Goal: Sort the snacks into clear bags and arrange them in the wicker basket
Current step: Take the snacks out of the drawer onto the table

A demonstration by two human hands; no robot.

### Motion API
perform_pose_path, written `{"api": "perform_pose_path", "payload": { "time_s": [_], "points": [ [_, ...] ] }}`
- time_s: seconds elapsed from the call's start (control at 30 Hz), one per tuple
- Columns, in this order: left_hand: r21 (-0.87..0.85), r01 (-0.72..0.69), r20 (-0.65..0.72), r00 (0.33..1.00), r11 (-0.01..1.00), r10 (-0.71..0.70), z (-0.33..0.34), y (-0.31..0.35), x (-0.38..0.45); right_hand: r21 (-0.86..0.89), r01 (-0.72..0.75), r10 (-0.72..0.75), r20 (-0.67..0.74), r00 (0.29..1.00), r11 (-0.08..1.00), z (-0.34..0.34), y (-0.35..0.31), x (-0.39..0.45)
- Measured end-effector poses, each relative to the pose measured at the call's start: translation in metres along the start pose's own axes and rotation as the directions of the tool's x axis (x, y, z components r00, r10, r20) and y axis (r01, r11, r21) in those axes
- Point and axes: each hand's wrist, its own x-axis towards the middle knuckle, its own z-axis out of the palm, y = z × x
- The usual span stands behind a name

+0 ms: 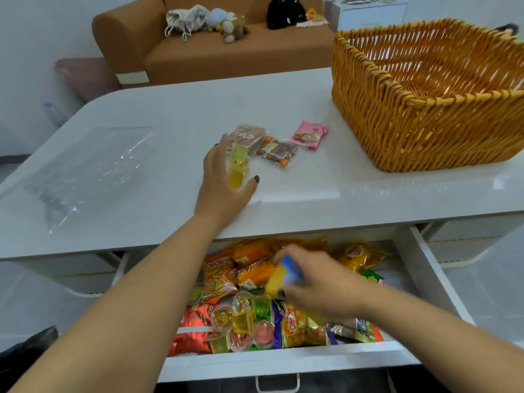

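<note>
My left hand (224, 180) reaches over the white table (175, 109) with two yellow jelly cups (237, 165) against its palm and fingers. Just beyond it lie a brown snack packet (249, 136), a darker brown one (279, 153) and a pink one (309, 134). Lower down, my right hand (317, 282) holds a yellow and blue snack (282, 279) above the open drawer (283, 361), which is full of several mixed snack packs and jelly cups. The wicker basket (397, 123) stands at the table's right. A clear bag (85, 171) lies flat at the left.
A second clear bag (300, 180) lies flat under the three packets near the table's front edge. Behind the table is a brown sofa (215, 52) with soft toys. A white cabinet (371, 12) stands at the back right.
</note>
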Motion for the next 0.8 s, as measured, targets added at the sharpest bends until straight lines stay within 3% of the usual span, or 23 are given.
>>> {"api": "perform_pose_path", "payload": {
  "time_s": [0.1,0.2,0.27,0.33,0.47,0.63,0.73,0.8],
  "points": [
    [-0.036,0.156,-0.037,0.987,0.987,-0.157,-0.015,-0.011,-0.016,0.286,0.121,-0.007,-0.37,0.929,0.951,-0.041,-0.014,0.012],
    [0.07,0.21,-0.083,0.975,0.975,-0.204,-0.019,-0.015,-0.025,0.456,0.112,0.226,-0.621,0.751,0.883,-0.073,-0.003,0.052],
    [0.177,0.167,-0.09,0.984,0.97,-0.153,-0.016,-0.013,-0.024,0.435,0.061,0.263,-0.645,0.718,0.899,-0.086,0.01,0.083],
    [0.257,0.135,-0.07,0.99,0.957,-0.121,-0.012,-0.009,-0.02,0.282,0.029,0.175,-0.67,0.722,0.959,-0.091,0.021,0.108],
    [0.289,0.058,0.077,0.994,0.955,-0.083,-0.011,-0.007,-0.013,0.124,0.024,0.082,-0.776,0.626,0.992,-0.09,0.029,0.147],
    [0.399,-0.133,0.335,0.942,0.907,-0.009,0.001,-0.002,0.01,-0.229,-0.317,0.02,-0.783,0.622,0.92,-0.09,0.033,0.181],
    [0.402,-0.188,0.442,0.897,0.896,-0.01,0.01,0.001,0.026,-0.147,-0.476,0.211,-0.757,0.618,0.867,-0.097,0.036,0.191],
    [0.368,-0.153,0.437,0.899,0.917,-0.026,0.012,-0.002,0.03,-0.099,-0.485,0.251,-0.756,0.605,0.869,-0.1,0.037,0.193]
  ]
}}
